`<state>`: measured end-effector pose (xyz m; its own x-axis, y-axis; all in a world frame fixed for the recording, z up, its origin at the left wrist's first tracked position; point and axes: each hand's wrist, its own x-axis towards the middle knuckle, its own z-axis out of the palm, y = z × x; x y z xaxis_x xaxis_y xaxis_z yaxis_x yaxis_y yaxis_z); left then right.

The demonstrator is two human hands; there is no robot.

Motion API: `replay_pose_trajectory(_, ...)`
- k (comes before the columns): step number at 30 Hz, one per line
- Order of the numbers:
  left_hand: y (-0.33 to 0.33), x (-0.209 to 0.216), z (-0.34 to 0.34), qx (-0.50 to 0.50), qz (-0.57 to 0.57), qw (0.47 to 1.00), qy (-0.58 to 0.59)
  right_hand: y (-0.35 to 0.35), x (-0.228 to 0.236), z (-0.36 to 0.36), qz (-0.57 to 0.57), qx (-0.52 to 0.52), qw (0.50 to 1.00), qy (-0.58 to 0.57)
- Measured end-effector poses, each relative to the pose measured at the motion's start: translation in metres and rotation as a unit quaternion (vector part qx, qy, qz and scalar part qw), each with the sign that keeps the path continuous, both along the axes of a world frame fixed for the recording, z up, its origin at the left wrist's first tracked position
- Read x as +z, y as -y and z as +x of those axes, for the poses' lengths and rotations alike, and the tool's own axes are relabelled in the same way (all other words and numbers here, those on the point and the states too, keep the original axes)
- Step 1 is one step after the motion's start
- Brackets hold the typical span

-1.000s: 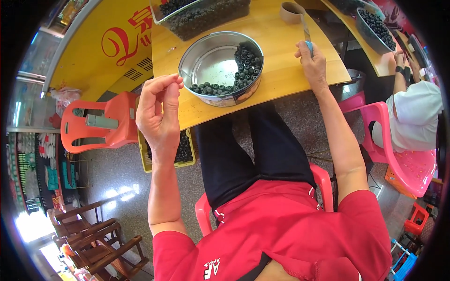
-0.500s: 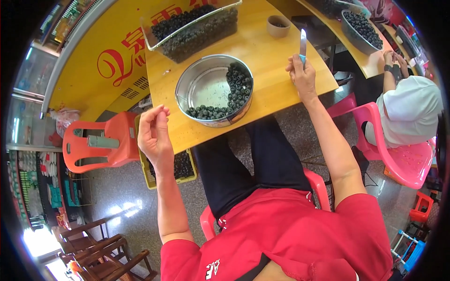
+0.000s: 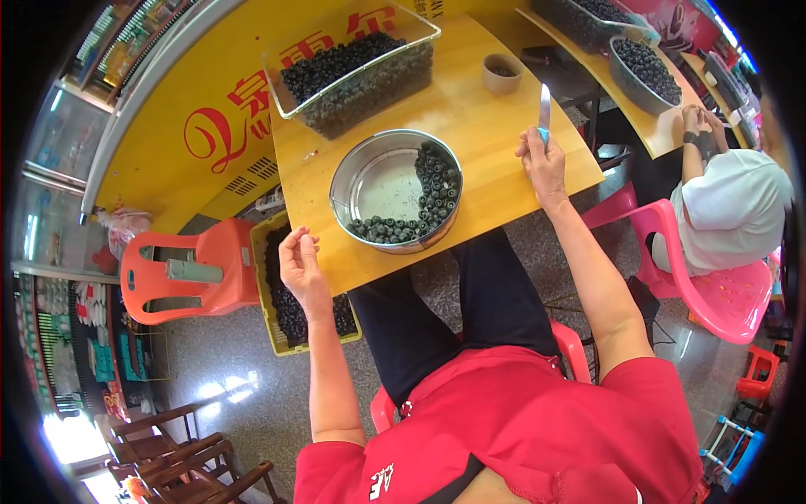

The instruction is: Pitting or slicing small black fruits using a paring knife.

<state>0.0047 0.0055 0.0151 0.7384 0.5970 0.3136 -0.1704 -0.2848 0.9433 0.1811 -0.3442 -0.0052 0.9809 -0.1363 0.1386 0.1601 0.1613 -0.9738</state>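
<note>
My right hand (image 3: 547, 168) is wrapped round a small knife (image 3: 545, 113) with a blue handle, its blade pointing up and away from me above the table's right side. At the table's left edge, my left hand (image 3: 304, 267) has its fingers curled against the thumb; anything between them is too small to make out. Between my hands stands a round metal tin (image 3: 353, 178). Small dark round pieces (image 3: 436, 195), many with pale rings, lie along its right and near sides, leaving the bottom bare at the left.
A clear plastic bin (image 3: 369, 80) of dark pieces stands at the back, near a small cup (image 3: 501, 76). Left of the table, a yellow crate (image 3: 290, 349) holds more, beside an orange chair (image 3: 227, 260). At right, a person (image 3: 730, 202) sits at another table with a filled bowl (image 3: 645, 76).
The view has shifted, so the table sits lower in the picture. My left hand has moved slightly right, its fingers closer together. My right hand still holds the knife upright.
</note>
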Motion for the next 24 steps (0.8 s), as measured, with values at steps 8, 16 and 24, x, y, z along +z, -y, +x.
replay_pose_trajectory(8,0.008,-0.021,-0.003,0.001,-0.037,0.999,-0.017,0.001,0.002,-0.001,-0.003,0.0,1.0,-0.005)
replay_pose_trajectory(16,0.008,-0.03,-0.002,0.019,0.044,0.999,-0.022,-0.001,0.003,-0.002,-0.014,0.003,1.0,-0.004)
replay_pose_trajectory(24,0.014,-0.026,0.003,0.045,0.196,0.979,-0.039,0.0,0.0,0.0,-0.015,0.001,1.0,0.002)
